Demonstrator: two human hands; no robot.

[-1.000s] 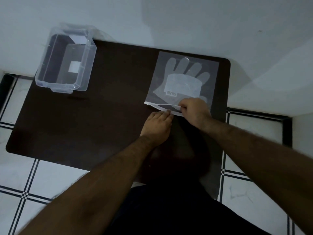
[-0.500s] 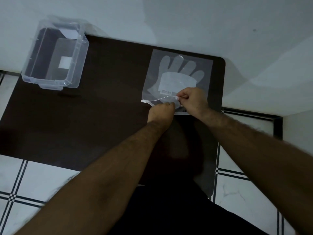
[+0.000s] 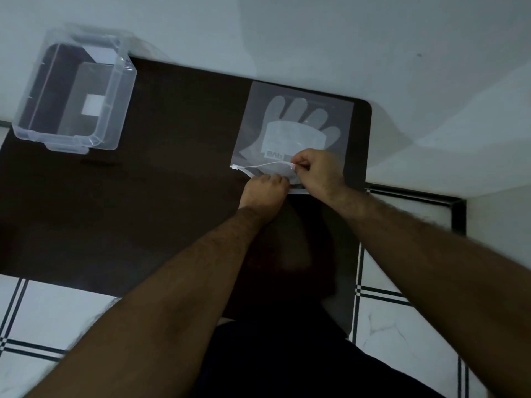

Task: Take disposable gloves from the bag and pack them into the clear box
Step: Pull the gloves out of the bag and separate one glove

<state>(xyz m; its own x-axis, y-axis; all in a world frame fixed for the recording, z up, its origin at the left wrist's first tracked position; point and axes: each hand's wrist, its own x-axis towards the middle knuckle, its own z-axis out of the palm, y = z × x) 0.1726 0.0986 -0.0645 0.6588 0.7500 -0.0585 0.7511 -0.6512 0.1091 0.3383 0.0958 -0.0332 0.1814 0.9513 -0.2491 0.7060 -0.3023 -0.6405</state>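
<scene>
A clear zip bag [image 3: 296,99] lies flat at the back right of the dark table [image 3: 158,182], with a stack of disposable gloves [image 3: 296,124] showing through it, fingers pointing away from me. My right hand [image 3: 319,170] pinches the upper lip of the bag's near opening and holds it raised. My left hand [image 3: 264,191] grips the lower lip just below, fingers curled. The mouth of the bag gapes between both hands. The clear box [image 3: 74,96] stands open and empty at the table's back left corner.
A pale wall runs along the table's far edge and right side. White floor tiles with dark lines [image 3: 402,326] show to the left and right of my body. A wide stretch of dark tabletop separates the box from the bag.
Both hands closed on the bag's near edge and pulled its lips apart; the right hand lifted the top lip. The view shifted slightly.
</scene>
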